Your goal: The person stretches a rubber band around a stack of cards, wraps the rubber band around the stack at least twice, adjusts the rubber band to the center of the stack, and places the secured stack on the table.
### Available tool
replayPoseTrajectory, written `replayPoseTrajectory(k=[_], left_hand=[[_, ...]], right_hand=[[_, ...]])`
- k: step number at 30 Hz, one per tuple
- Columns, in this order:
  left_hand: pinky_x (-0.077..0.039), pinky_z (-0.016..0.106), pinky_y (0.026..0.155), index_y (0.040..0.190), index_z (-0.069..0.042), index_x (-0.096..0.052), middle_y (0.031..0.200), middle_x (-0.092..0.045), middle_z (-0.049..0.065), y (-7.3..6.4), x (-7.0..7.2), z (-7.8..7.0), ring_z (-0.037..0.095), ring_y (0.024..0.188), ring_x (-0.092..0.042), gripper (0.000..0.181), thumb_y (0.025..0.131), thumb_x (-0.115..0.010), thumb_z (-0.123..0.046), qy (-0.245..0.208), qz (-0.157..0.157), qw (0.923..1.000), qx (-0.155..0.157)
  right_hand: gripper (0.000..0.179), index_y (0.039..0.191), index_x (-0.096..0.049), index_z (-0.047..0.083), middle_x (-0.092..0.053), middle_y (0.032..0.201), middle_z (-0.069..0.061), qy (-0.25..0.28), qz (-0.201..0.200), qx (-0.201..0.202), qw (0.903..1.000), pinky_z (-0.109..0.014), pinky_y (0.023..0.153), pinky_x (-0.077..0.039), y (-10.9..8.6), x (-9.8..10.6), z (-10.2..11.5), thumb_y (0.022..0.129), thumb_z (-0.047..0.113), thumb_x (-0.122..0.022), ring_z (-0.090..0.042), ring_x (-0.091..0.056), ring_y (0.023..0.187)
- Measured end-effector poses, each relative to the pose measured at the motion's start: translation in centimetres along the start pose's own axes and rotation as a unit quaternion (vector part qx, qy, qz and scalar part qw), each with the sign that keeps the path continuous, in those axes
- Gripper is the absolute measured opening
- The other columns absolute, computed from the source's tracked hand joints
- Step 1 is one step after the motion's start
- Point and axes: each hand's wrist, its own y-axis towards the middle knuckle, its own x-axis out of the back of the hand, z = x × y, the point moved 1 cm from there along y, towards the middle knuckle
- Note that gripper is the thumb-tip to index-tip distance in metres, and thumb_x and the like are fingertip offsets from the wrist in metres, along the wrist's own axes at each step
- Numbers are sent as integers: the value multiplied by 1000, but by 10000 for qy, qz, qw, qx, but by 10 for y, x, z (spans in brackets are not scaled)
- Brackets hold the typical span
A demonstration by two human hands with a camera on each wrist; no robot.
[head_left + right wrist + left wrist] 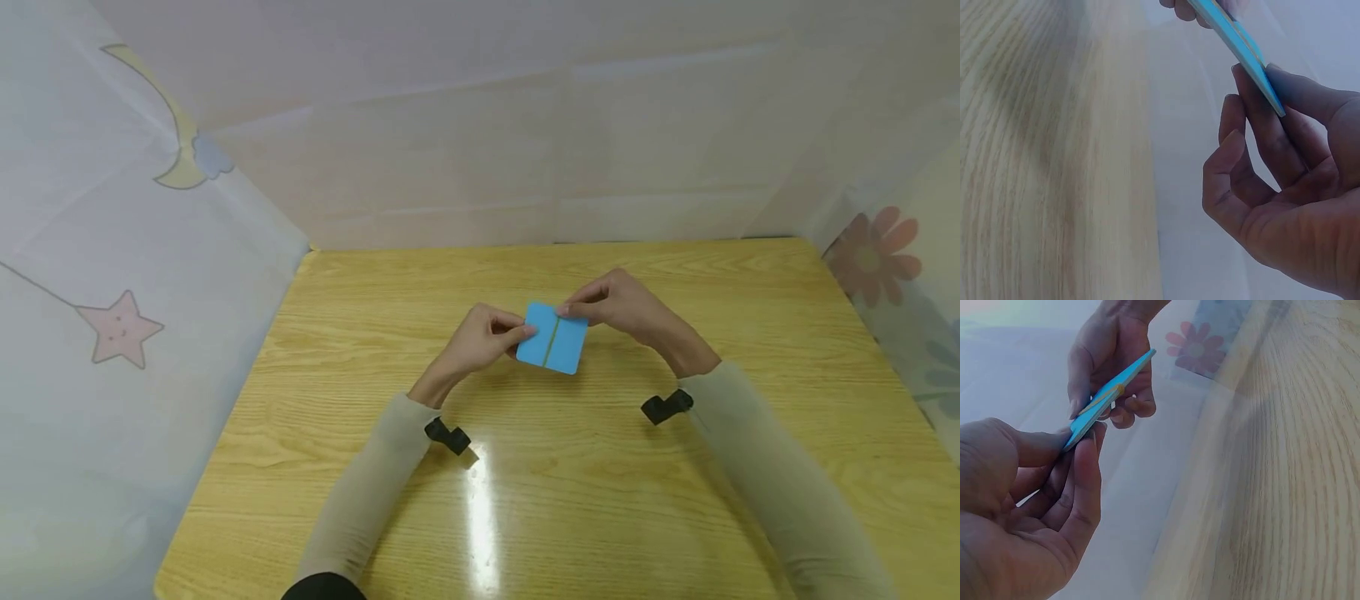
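Note:
A thin, square, light blue stack of cards (568,346) is held up above the table between both hands. Around its middle runs a narrow yellowish rubber band (551,342). The left hand (478,340) pinches the left edge, thumb on the upper face and fingers beneath. At the far edge, close to the band, the right hand (630,307) pinches the stack between thumb and fingers. Seen edge-on in the left wrist view, the blue stack (1104,403) tilts, and the band (1113,394) crosses its face at a slant. The underside of the stack is hidden in the head view.
Beneath the hands spreads a wooden table (360,333) with a bright glare streak near the front. Pale printed sheets (450,150) rise behind it and at both sides. A small black device (447,435) sits on the left wrist, another black device (667,407) on the right.

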Motion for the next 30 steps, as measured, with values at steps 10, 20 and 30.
replayPoseTrajectory(k=[10, 20, 30], left_hand=[[-62, 66, 82, 102, 2, -81, 88, -79, 15, 2, -7, 4, 36, 75, -73, 24, 105, -66, -17, 1, 160, 9995, -266], [-62, 65, 84, 109, 0, -82, 98, -80, 19, 0, -7, 9, 20, 74, -74, 25, 104, -68, -21, -102, -7, 9999, -59], [-62, 64, 84, 111, 1, -81, 94, -80, 15, -1, -5, 13, 18, 72, -72, 25, 104, -69, -20, -236, -144, 9996, 57]], right_hand=[[30, 114, -82, 6, -78, 121, -17, 112, -9, -57, 9999, -30, 84, -61, 5, -8, -1, 99, 31, -76, -20, -72, 99], [32, 115, -82, 4, -77, 122, -18, 187, -23, -149, 9997, -30, 81, -62, 4, -8, -3, 100, 31, -74, -18, -73, 92], [36, 122, -78, 1, -74, 128, -20, 446, 70, -147, 9989, -39, 91, -65, 5, -9, -11, 102, 31, -72, -16, -75, 99]])
